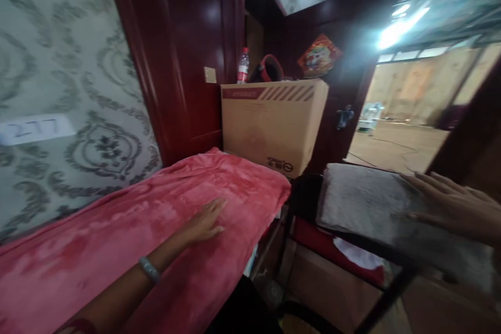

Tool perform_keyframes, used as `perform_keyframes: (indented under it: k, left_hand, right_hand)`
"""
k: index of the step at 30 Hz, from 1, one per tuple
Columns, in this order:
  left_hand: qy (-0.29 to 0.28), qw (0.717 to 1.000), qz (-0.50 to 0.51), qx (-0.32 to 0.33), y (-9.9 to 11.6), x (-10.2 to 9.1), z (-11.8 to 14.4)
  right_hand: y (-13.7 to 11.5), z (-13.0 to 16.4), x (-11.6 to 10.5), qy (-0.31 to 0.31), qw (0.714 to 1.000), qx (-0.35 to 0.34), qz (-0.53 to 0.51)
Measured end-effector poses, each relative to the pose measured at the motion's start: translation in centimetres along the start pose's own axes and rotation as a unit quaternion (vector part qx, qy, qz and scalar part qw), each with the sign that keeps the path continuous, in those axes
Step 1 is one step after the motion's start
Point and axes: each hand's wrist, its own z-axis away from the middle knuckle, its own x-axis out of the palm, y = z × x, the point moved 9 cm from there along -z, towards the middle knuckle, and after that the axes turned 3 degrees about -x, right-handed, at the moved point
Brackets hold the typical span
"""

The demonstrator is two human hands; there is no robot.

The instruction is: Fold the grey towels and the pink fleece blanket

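Observation:
My left hand (205, 222) lies flat on a pink plush blanket (156, 214), fingers stretched toward the far edge. The blanket is spread over a long surface along the wall, with a few soft wrinkles. On the right, my right hand (454, 203) is spread over a grey fuzzy folded cloth (360, 198); I cannot tell whether its palm presses down on it. That cloth lies on a dark-framed stand or seat. Neither hand holds anything.
A large cardboard box (270, 122) stands beyond the blanket, with a red-capped bottle (243, 67) on top. Below the grey cloth are a dark frame bar (385, 300) and a red item (313, 237) with white cloth. An open doorway (403, 109) shows at the right.

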Motion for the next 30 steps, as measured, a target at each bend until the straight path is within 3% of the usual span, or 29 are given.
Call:
perform_keyframes:
  k: [3,7,12,16,18,20,24,30]
  left_hand:
    - [0.028,0.993,-0.043,-0.107,-6.4,-1.8,7.1]
    - [0.046,0.965,-0.097,-0.241,-11.5,-4.0,15.6]
    - [0.025,0.914,-0.156,-0.373,-15.0,-3.6,23.8]
    - [0.063,0.895,-0.198,-0.393,-15.7,-2.2,26.8]
    - [0.082,0.895,-0.205,-0.387,-15.5,-1.8,27.2]
    - [0.088,0.895,-0.206,-0.387,-15.4,-1.6,27.3]
    - [0.085,0.897,-0.198,-0.385,-15.1,-1.5,27.3]
    - [0.093,0.905,-0.158,-0.385,-14.3,-1.6,27.4]
  right_hand:
    - [-10.6,-2.1,1.8,-0.006,0.991,-0.117,-0.071]
    - [-26.5,-2.8,8.9,-0.139,0.946,-0.235,-0.172]
    - [-43.1,-3.4,18.6,-0.260,0.866,-0.334,-0.265]
    - [-52.9,-5.7,23.9,-0.274,0.852,-0.348,-0.278]
    - [-55.8,-6.8,26.3,-0.268,0.862,-0.333,-0.274]
    - [-57.1,-7.2,28.6,-0.267,0.873,-0.312,-0.263]
    - [-57.0,-6.6,32.3,-0.274,0.885,-0.296,-0.232]
    - [-56.0,-6.2,34.5,-0.246,0.896,-0.310,-0.204]
